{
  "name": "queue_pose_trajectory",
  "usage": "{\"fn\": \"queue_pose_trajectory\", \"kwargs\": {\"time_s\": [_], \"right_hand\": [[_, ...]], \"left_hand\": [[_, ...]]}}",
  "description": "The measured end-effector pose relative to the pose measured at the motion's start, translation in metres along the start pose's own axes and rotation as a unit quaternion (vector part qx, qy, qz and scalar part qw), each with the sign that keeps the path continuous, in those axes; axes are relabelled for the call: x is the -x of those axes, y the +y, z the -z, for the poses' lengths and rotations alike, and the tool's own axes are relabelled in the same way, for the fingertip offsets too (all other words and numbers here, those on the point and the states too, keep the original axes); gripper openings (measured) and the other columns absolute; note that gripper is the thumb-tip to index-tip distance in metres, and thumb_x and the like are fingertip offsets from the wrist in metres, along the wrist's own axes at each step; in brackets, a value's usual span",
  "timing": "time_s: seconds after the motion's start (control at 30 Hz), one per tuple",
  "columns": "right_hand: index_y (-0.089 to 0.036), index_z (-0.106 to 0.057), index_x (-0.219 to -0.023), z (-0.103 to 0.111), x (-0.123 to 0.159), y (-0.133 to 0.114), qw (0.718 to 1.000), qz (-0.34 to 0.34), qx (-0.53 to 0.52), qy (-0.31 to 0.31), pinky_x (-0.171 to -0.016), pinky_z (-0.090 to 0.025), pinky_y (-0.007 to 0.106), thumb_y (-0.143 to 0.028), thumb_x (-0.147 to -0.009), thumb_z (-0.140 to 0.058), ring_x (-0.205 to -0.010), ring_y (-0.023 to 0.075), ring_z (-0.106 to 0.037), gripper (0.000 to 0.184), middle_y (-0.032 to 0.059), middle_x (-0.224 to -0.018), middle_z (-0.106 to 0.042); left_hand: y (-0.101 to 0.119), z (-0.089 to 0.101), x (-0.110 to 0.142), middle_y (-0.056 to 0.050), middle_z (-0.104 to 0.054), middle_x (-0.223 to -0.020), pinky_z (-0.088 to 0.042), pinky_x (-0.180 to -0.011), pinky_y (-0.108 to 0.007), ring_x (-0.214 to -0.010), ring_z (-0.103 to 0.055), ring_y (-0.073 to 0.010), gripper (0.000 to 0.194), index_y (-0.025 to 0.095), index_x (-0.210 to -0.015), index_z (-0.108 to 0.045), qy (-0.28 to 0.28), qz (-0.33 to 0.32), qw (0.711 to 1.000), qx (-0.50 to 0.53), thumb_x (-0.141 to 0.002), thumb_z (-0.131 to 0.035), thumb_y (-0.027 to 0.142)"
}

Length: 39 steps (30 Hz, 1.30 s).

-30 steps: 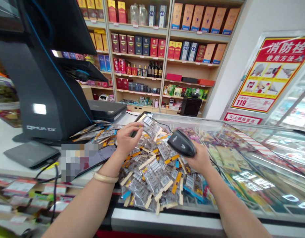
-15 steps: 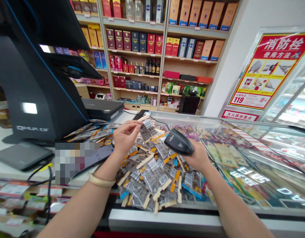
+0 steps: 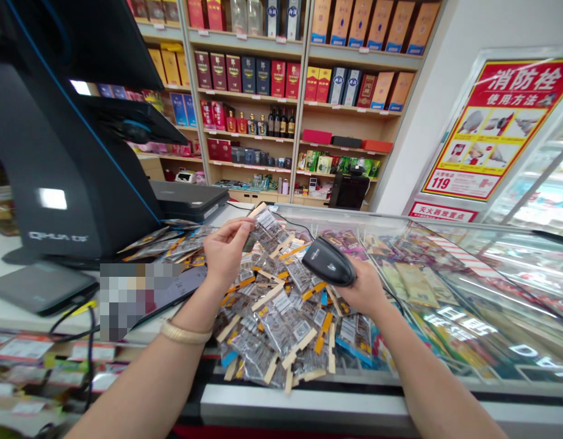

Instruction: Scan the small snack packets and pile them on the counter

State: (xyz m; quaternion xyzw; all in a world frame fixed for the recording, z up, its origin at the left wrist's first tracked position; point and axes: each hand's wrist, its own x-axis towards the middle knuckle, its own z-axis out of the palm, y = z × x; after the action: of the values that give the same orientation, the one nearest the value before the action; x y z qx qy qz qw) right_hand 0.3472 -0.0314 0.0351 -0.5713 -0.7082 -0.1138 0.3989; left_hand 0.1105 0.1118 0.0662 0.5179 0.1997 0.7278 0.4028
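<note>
Left hand (image 3: 224,250): grip pinched shut on one small clear packet (image 3: 266,227), thumb and fingers on its near edge; packet raised just above the heap, tilted, white barcode label facing up.
Right hand (image 3: 366,289): grip wrapped closed around a black handheld scanner (image 3: 327,262), nose pointed left toward the lifted packet, near it but apart.
Heap of packets (image 3: 281,323): many small clear sachets with tan, orange and blue header strips and white barcode labels, piled on the glass counter (image 3: 446,292) between the two forearms; print too small to read.
Wrist: pale band (image 3: 185,333) on the left forearm.
Terminal (image 3: 75,164): dark checkout stand at left, white lettering on its base reading roughly "QHUA", remainder unclear.
Poster (image 3: 496,128): red and yellow, Chinese heading "消防栓 使用方法", number "119" at lower left.
Shelves (image 3: 304,91): boxed goods in red, blue and orange, dark bottles mid-row; labels not legible.
Change since half a second ago: packet lifted slightly higher and turned flatter toward the scanner; scanner and right hand nearly where they were; heap unchanged.
</note>
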Motion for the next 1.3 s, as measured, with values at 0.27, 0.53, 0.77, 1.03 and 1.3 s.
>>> {"fn": "queue_pose_trajectory", "kwargs": {"time_s": [0.27, 0.53, 0.77, 1.03, 1.3], "right_hand": [[-0.021, -0.062, -0.087, 0.001, 0.000, 0.006, 0.994, -0.013, 0.024, 0.105, -0.061, -0.048, 0.030, -0.034, -0.074, -0.056, -0.064, 0.0218, -0.064, 0.020, 0.0054, -0.073, -0.069], [-0.022, -0.061, -0.082, 0.001, 0.000, 0.006, 0.996, -0.015, 0.034, 0.076, -0.061, -0.047, 0.030, -0.035, -0.074, -0.057, -0.066, 0.0223, -0.064, 0.016, 0.0050, -0.072, -0.067], [-0.019, -0.063, -0.097, -0.001, 0.002, 0.010, 0.996, 0.001, 0.029, 0.087, -0.066, -0.052, 0.032, -0.036, -0.075, -0.057, -0.074, 0.0249, -0.069, 0.028, 0.0078, -0.082, -0.072], [-0.021, -0.065, -0.096, -0.005, 0.006, 0.019, 0.994, 0.009, 0.057, 0.089, -0.061, -0.052, 0.032, -0.035, -0.075, -0.056, -0.069, 0.0251, -0.070, 0.027, 0.0066, -0.078, -0.073], [-0.021, -0.066, -0.096, -0.006, 0.008, 0.021, 0.994, 0.016, 0.064, 0.089, -0.060, -0.052, 0.032, -0.035, -0.075, -0.056, -0.066, 0.0251, -0.068, 0.027, 0.0058, -0.075, -0.072]], "left_hand": [[0.020, -0.005, 0.016, -0.007, -0.067, -0.081, -0.052, -0.077, -0.035, -0.077, -0.063, -0.0196, 0.030, 0.018, -0.070, -0.069, -0.397, 0.110, 0.909, -0.064, -0.061, -0.081, 0.044], [0.004, -0.019, 0.055, -0.008, -0.038, -0.151, -0.017, -0.114, -0.058, -0.141, -0.027, -0.0374, 0.065, 0.037, -0.131, -0.057, -0.575, -0.130, 0.700, -0.402, -0.070, -0.074, 0.050], [-0.014, -0.024, 0.050, -0.011, -0.024, -0.159, -0.009, -0.114, -0.060, -0.147, -0.013, -0.0365, 0.063, 0.031, -0.143, -0.044, -0.581, -0.083, 0.664, -0.463, -0.086, -0.050, 0.059], [-0.010, -0.013, 0.035, -0.013, -0.049, -0.141, -0.027, -0.114, -0.046, -0.137, -0.037, -0.0272, 0.045, 0.024, -0.129, -0.058, -0.347, -0.069, 0.890, -0.287, -0.089, -0.051, 0.044], [-0.037, 0.006, -0.005, -0.001, -0.057, -0.097, -0.047, -0.086, -0.027, -0.091, -0.059, -0.0119, 0.034, 0.027, -0.112, -0.047, 0.200, 0.234, 0.951, 0.026, -0.079, -0.049, 0.019]]}}
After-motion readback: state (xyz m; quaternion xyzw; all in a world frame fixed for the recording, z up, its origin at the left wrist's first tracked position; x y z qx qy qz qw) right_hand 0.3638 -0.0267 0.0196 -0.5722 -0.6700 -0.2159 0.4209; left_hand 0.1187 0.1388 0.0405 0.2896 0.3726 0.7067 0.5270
